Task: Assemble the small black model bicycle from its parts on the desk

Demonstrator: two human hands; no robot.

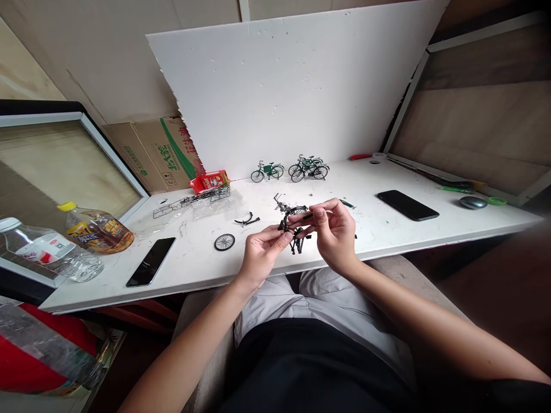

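Observation:
A partly built black model bicycle [297, 240] is held up over the front of the white table [198, 258]. My left hand [264, 252] pinches it from the left between thumb and fingers. My right hand [336, 232] is closed at its other side, thumb against forefinger, on a small dark slender part [307, 216] whose kind I cannot make out. Silver handlebars [280, 203] show just behind the hands. A loose spoked wheel [224, 242] lies left of my left hand, with curved black pieces [247, 219] beyond it.
Several finished model bicycles [267, 171] stand against the white board [293, 86]. A phone [151, 261] and bottles [97, 226] are at left. Another phone [408, 205] and a mouse [473, 202] lie at right. A red packet [210, 182] and parts frames [189, 201] lie back left.

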